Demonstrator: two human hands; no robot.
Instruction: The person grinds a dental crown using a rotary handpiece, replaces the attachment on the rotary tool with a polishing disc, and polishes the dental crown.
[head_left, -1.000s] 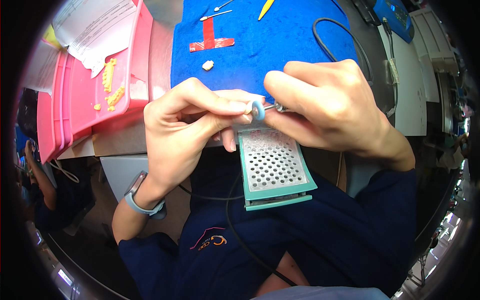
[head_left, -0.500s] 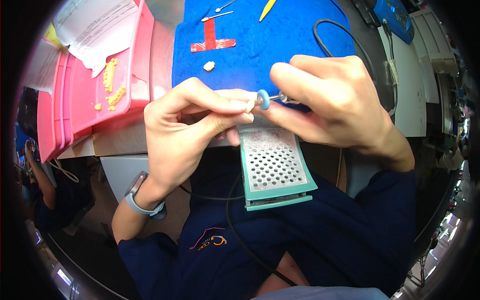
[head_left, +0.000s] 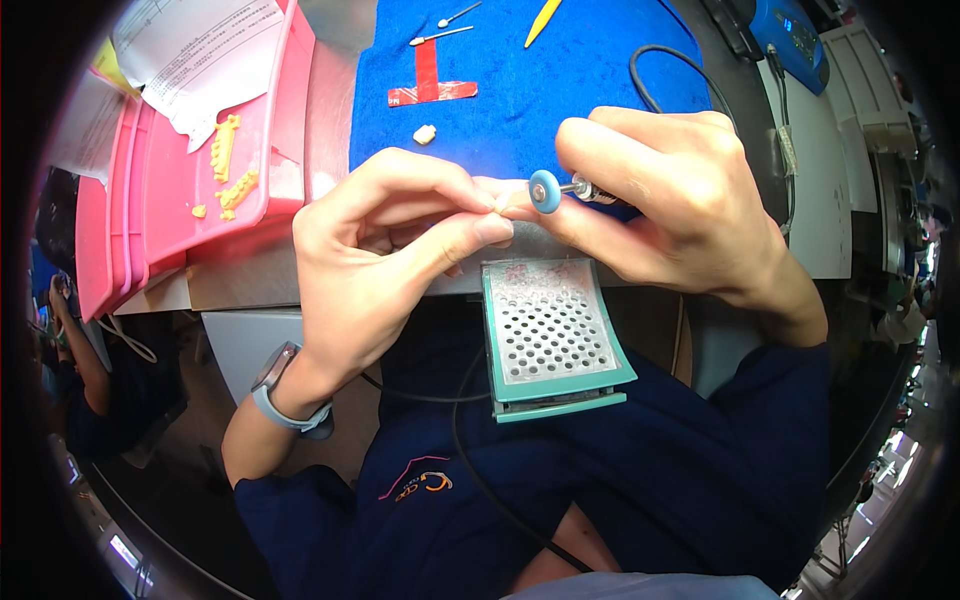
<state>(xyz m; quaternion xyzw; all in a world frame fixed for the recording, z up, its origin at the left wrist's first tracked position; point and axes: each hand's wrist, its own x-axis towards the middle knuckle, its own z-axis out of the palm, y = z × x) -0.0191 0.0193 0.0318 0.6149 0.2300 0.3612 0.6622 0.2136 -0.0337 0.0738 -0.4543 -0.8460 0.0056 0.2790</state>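
My left hand (head_left: 365, 245) pinches a small cream-coloured, tooth-like piece (head_left: 502, 203) between thumb and forefinger; the fingertips cover most of it. In my right hand (head_left: 670, 205) is a rotary handpiece (head_left: 592, 190), gripped with a round blue polishing wheel (head_left: 545, 192) on its tip. The wheel stands just right of the piece, with a small gap apparent between them. Fingers of both hands meet close to the piece. Below them a green-framed dust-suction grille (head_left: 556, 335) with a perforated metal plate juts from the table edge. Another cream tooth-like piece (head_left: 425, 134) lies on the blue towel (head_left: 480, 120).
Red tape (head_left: 430, 92), two thin burs (head_left: 442, 36) and a yellow pointed stick (head_left: 542, 22) are on the towel. At left, a pink tray (head_left: 285, 150) holds papers (head_left: 200, 60) and orange toothed pieces (head_left: 224, 150). A blue control box (head_left: 790, 45) with a cable stands far right.
The blue wheel has drawn slightly right, away from the tooth-like piece, and its face has turned more toward view. My left fingers have shifted their pinch, covering more of the piece.
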